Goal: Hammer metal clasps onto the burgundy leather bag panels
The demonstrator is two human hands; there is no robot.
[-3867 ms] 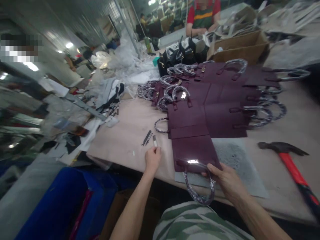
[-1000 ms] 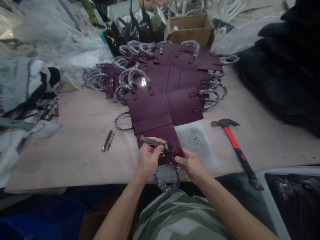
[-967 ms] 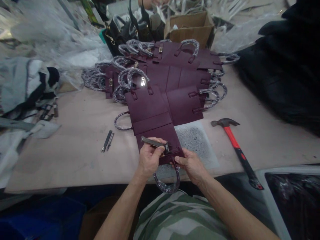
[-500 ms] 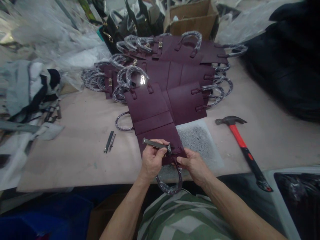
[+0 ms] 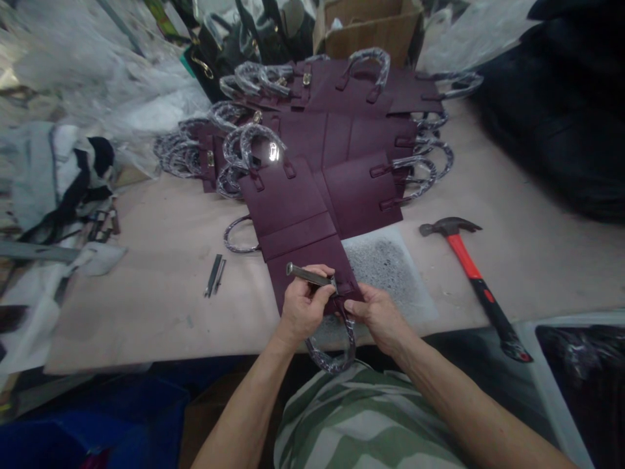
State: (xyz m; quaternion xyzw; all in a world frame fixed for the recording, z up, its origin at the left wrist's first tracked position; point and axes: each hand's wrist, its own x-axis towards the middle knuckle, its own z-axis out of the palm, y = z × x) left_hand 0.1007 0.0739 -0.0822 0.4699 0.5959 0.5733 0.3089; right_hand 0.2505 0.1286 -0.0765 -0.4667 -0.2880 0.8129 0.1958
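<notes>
At desk [image 5: 161, 273] edge: left hand [image 5: 303, 311] fingers clenched round metal punch [image 5: 308, 275]; right hand [image 5: 378, 316] fingers pinching maroon bag panel [image 5: 307, 255].

Hidden under the left hand [image 5: 301, 311] and right hand [image 5: 378, 317]: the near edge of the panel [image 5: 317, 257] and the top of its handle [image 5: 334, 358]. Wrapped in the left hand: part of the tool [image 5: 310, 276]. Cannot tell whether its tip touches the panel. Covered by the panel: a corner of the pad [image 5: 390, 267]. Cut off by the top edge: the box [image 5: 366, 29]; by the right edge: the black heap [image 5: 561, 111] and tray [image 5: 576, 319]. Too small to identify: two slim pieces [image 5: 215, 275].
</notes>
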